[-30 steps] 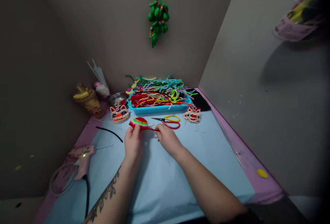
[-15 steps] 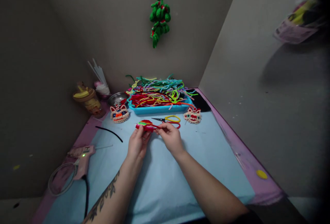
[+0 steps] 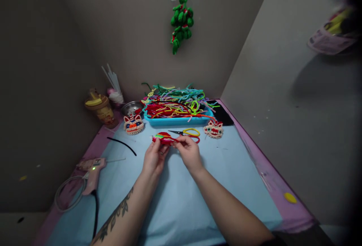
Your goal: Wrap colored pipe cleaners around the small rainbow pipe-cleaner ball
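Observation:
Over the middle of the blue cloth, my left hand grips a small rounded craft piece, red with yellow, green and blue bands. My right hand pinches a red pipe cleaner at the piece's right side. Whether its far end is fixed to the piece, I cannot tell. Just beyond my right hand lie scissors with one yellow and one red handle. Two lion-face figures of fuzzy stems rest farther back: a left one with orange and blue, and a right one with red and green.
A blue tray heaped with coloured pipe cleaners stands at the back, beside a metal bowl and a dark flat object. On the left lie a pink glue gun with its cord and a black stem. A green ornament hangs above.
My view has turned slightly left, so the whole scene sits a little farther right. Both hands keep their hold on the craft piece and the red pipe cleaner, with hardly any movement.

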Motion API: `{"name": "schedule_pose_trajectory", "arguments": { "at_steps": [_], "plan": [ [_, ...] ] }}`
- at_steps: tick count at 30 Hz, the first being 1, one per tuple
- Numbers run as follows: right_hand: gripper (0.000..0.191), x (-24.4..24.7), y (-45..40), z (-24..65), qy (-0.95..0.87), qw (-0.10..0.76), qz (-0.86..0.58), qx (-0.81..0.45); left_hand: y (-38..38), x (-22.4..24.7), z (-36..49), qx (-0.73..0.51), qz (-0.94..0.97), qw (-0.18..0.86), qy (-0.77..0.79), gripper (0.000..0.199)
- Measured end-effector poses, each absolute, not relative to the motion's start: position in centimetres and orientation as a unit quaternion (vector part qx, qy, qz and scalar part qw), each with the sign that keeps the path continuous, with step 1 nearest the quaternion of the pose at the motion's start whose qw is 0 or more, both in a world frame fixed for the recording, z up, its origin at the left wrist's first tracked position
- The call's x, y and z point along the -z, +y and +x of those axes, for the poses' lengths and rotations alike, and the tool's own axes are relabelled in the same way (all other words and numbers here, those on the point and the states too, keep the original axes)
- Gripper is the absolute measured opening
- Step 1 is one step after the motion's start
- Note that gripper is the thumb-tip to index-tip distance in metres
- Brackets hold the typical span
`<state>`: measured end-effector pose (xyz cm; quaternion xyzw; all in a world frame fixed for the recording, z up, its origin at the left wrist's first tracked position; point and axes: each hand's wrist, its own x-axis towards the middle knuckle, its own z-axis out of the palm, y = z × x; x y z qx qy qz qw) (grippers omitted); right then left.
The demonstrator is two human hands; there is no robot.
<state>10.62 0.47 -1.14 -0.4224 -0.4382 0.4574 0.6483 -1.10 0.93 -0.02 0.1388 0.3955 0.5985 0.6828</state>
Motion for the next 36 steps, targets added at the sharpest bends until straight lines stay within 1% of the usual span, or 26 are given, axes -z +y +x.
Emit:
{"name": "schedule_pose_trajectory", "arguments": {
  "at_steps": [4,9,18,21,24,30,36],
  "plan": [
    [0.012,1.9,0.8,10.4,-0.416,0.643,-0.435,-0.474,0.9,0.0,-1.0,-0.593,0.131,0.697,0.381,0.012],
    [0.011,2.9,1.1,10.6,-0.444,0.633,-0.481,-0.414,0.8,-0.1,-1.0,-0.604,0.124,0.697,0.365,0.014],
    [0.006,1.6,0.4,10.9,-0.527,0.574,-0.54,-0.318,0.7,-0.1,-0.9,-0.607,0.128,0.701,0.351,0.01],
    [0.012,1.8,0.5,11.1,-0.52,0.583,-0.545,-0.303,0.7,-0.1,-0.9,-0.615,0.135,0.692,0.352,0.009],
    [0.006,2.0,0.6,11.3,-0.533,0.58,-0.55,-0.276,0.8,-0.3,-0.9,-0.623,0.14,0.684,0.351,0.011],
    [0.007,1.7,0.5,11.5,-0.545,0.562,-0.566,-0.259,0.8,-0.4,-1.2,-0.605,0.146,0.694,0.364,0.013],
    [0.01,1.7,0.4,11.4,-0.545,0.554,-0.575,-0.255,0.8,-0.2,-1.6,-0.568,0.141,0.691,0.424,0.023]
  ]
}}
